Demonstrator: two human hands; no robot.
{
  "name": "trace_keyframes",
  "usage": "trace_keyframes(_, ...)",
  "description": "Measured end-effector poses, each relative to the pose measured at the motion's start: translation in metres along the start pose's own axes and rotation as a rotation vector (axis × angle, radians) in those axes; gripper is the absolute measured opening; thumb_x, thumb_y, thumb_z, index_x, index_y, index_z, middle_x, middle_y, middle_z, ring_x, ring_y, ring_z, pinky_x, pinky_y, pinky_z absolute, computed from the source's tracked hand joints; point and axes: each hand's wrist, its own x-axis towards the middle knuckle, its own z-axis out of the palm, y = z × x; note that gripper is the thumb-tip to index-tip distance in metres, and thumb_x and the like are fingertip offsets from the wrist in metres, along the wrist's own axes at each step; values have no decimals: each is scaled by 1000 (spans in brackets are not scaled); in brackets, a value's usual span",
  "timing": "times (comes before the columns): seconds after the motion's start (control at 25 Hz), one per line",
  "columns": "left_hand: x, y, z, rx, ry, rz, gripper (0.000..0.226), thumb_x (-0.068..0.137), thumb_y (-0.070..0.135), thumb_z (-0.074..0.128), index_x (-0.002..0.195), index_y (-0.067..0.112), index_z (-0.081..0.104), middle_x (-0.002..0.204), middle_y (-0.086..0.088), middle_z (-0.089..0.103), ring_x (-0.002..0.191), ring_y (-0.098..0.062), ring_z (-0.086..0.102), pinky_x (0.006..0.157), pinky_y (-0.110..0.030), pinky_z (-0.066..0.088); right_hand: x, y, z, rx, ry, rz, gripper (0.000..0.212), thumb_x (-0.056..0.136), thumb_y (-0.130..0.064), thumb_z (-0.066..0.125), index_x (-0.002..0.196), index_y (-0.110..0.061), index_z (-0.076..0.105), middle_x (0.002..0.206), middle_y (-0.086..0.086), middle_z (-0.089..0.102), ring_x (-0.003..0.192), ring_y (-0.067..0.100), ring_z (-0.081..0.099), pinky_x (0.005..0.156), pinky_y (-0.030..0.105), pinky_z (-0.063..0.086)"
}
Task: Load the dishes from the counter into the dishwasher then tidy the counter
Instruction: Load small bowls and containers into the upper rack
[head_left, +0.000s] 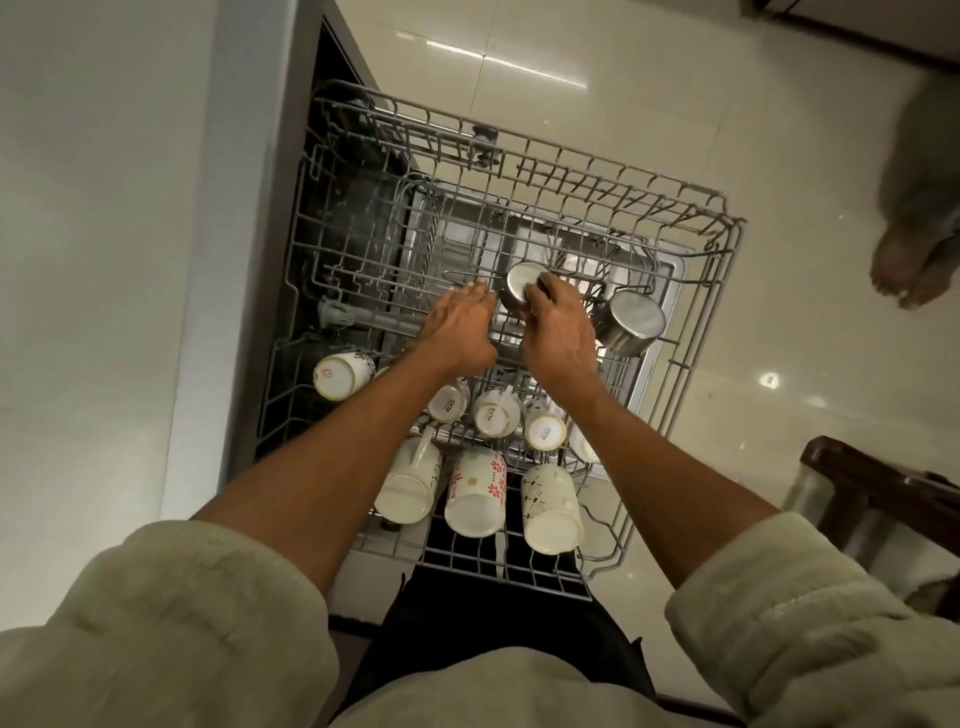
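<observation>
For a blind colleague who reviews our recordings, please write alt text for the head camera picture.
Seen from above, a person's right hand holds a small steel pot over the pulled-out dishwasher rack, while the left hand rests open on the wires beside it. A second steel pot lies to the right, and white mugs lie in rows nearer the person.

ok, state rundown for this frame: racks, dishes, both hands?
upper rack: pulled out
steel pot being placed: on its side, base facing the camera, gripped
second steel pot: on its side in the rack, untouched
white cups and mugs: loaded, bases showing
right hand: curled on the pot being placed
left hand: fingers straight, on the rack wires beside it
</observation>
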Motion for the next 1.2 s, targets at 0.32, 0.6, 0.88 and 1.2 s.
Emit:
trace_keyframes(0.32,-11,2,-4,27,-20,-7,93,83,16,63,158,13,8,166,-9,0,153,-25,1,124,-42,-2,-5,-7,-10,-49,-106,-16,67,92,-10,63,153,-7,35,162,13,30,150,28,25,124,41,22)
trace_keyframes(0.6,-63,9,-1,-65,142,-29,90,87,21,61,158,11,7,166,-9,1,153,-22,1,125,-39,1,-42,-37,-34,-168,-167,-170,69,102,-24,46,159,-8,12,167,13,6,155,25,5,126,36,2)
trace_keyframes(0.88,-149,20,-24,-142,354,-43,83,91,20,50,158,8,2,166,-10,-3,153,-19,-4,125,-37,0,-84,-71,-64,-195,-61,-389,67,101,-24,43,159,-8,14,167,13,8,155,25,5,126,36,0)
trace_keyframes(1.2,-268,14,-30,-93,707,-106,76,95,20,45,158,9,4,166,-9,0,153,-18,-2,125,-35,-1,-155,-133,-105,-186,122,-665,67,99,-35,19,159,-7,17,166,13,9,155,24,4,127,41,8)
